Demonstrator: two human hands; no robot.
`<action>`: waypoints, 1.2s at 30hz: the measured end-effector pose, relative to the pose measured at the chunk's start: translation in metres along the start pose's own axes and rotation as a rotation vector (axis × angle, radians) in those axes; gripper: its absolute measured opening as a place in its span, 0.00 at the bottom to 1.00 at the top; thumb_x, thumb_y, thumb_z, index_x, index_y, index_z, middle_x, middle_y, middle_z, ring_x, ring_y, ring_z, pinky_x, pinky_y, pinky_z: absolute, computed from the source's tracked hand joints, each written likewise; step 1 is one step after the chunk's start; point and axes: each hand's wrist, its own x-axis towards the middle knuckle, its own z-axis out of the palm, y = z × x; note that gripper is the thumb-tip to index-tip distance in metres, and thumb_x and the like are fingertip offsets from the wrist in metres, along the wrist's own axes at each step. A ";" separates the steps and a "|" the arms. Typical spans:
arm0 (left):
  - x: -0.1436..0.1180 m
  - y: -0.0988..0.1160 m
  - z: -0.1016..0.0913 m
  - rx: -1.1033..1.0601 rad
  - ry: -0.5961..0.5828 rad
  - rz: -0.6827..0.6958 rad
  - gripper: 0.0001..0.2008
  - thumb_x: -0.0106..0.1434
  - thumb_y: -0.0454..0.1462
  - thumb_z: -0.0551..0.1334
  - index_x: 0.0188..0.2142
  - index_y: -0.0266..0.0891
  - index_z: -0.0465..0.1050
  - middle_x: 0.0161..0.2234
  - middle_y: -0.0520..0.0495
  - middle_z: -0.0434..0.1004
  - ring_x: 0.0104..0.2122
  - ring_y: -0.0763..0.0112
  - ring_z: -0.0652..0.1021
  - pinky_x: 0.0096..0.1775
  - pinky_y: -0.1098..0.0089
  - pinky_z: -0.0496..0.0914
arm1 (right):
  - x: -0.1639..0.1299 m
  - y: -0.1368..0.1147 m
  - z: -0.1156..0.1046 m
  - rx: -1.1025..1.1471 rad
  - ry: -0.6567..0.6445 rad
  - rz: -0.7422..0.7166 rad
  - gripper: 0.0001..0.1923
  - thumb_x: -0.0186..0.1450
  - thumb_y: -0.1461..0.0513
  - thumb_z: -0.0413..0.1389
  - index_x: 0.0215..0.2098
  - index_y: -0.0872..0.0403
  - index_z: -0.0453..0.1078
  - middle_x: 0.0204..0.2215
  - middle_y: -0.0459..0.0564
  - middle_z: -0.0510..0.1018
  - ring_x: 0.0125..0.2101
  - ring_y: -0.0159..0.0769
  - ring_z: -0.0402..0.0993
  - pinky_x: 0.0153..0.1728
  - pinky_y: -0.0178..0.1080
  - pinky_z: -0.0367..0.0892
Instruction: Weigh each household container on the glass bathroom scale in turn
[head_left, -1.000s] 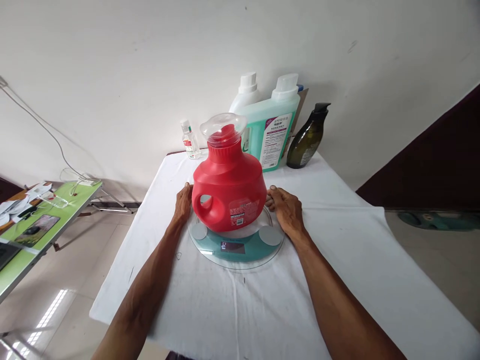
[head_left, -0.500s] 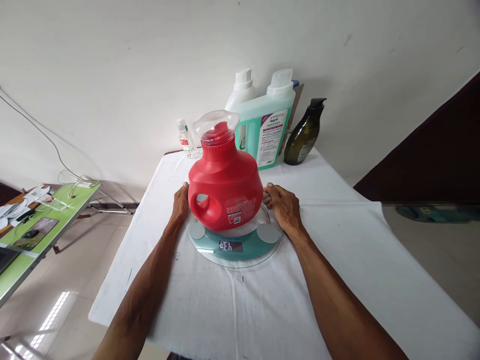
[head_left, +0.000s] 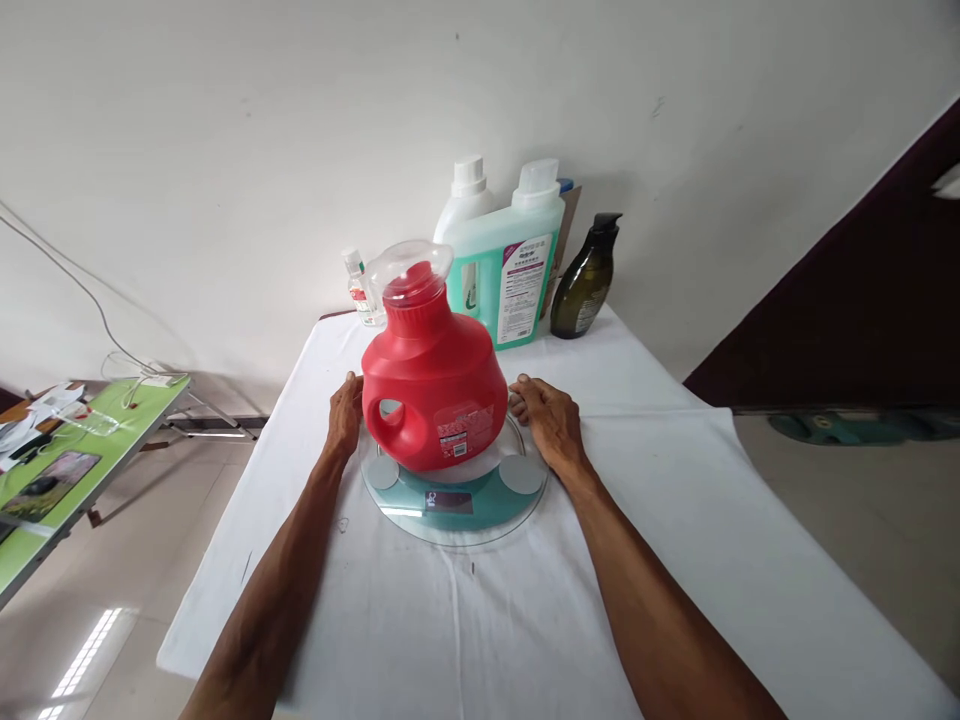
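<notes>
A red jug-shaped bottle point(head_left: 431, 385) with a side handle and a clear cap stands on a round glass scale point(head_left: 450, 535) at the middle of the table. My left hand point(head_left: 345, 415) rests on the cloth at the scale's left rim, close to the bottle; its fingers are mostly hidden. On the other side, my right hand point(head_left: 551, 420) lies by the scale's right rim with its fingers curled in, and nothing shows in them. Whether either hand touches the bottle I cannot tell. The scale's small display point(head_left: 448, 502) is mostly dark, with small marks at its left end.
Behind stand a green liquid jug point(head_left: 480, 265), a white bottle point(head_left: 457, 205), a dark pump bottle point(head_left: 585, 285) and a small clear bottle point(head_left: 361, 290). A white cloth point(head_left: 660, 520) covers the table. A green table point(head_left: 112, 425) with papers stands left; slippers point(head_left: 832, 430) lie on the floor right.
The large digits on the scale's display have gone. The whole view has shifted slightly; both hands and the bottle keep about the same places around the scale.
</notes>
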 end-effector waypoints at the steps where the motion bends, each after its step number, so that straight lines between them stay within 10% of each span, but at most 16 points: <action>1: -0.001 0.004 0.000 -0.025 0.013 0.015 0.20 0.71 0.50 0.67 0.27 0.42 0.73 0.26 0.43 0.78 0.38 0.55 0.80 0.40 0.62 0.75 | 0.000 0.000 0.000 0.004 -0.006 0.001 0.37 0.69 0.29 0.50 0.36 0.50 0.80 0.26 0.51 0.81 0.28 0.42 0.76 0.36 0.44 0.71; 19: -0.050 0.059 0.002 -0.291 0.095 0.320 0.33 0.68 0.68 0.66 0.37 0.40 0.80 0.36 0.44 0.82 0.37 0.64 0.82 0.42 0.66 0.76 | -0.001 -0.002 -0.001 -0.020 -0.021 -0.035 0.36 0.68 0.29 0.47 0.33 0.48 0.77 0.28 0.54 0.83 0.30 0.45 0.78 0.40 0.47 0.72; 36: -0.068 0.054 0.013 -0.140 -0.103 0.289 0.36 0.73 0.71 0.55 0.35 0.42 0.78 0.31 0.45 0.80 0.34 0.61 0.80 0.37 0.62 0.73 | -0.004 -0.008 -0.001 -0.035 0.016 0.021 0.38 0.65 0.27 0.52 0.33 0.51 0.78 0.24 0.51 0.80 0.26 0.42 0.74 0.35 0.45 0.69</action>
